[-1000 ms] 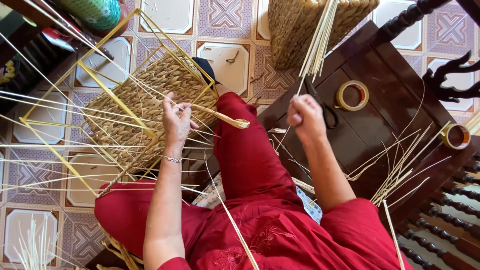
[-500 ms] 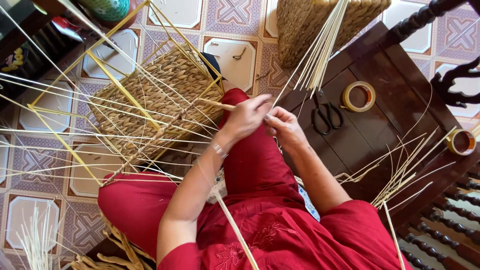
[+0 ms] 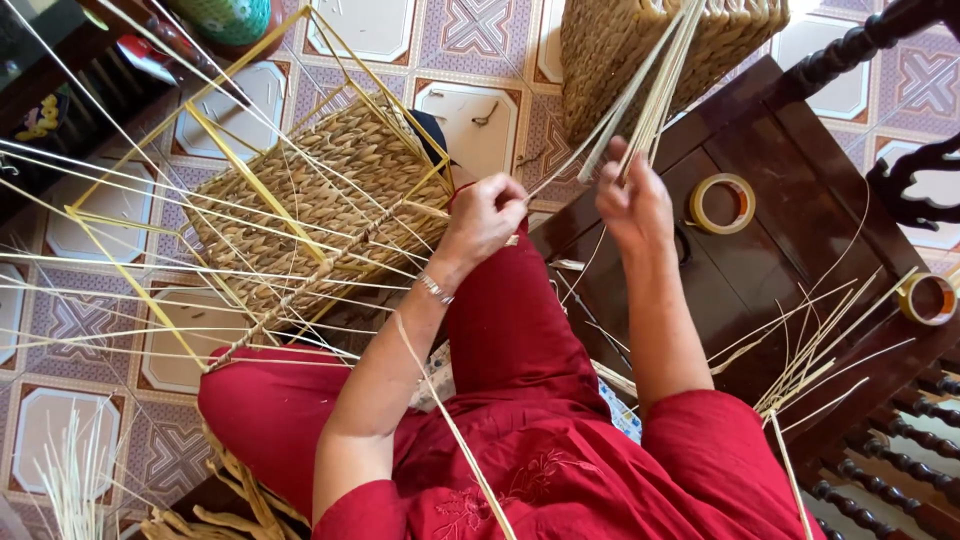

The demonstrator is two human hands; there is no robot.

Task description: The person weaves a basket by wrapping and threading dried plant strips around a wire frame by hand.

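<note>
We take the dark wooden table as our landmark, the largest thing here. To its left, over our red-clad knee, leans one half-woven basket on a yellow wire frame, with many loose strands fanning out from it; we see nothing inside it. Beyond the table's far edge stands a second, finished basket, its inside out of sight. On the table lie two tape rolls: one near our right hand, the other at the table's right edge. A scatter of cut strands lies between them, toward us. Our right hand, above the table's left part, is closed on a bundle of strands that rises over the far basket. Our left hand, just off the table's left edge, is pinched shut on a single strand beside the frame.
</note>
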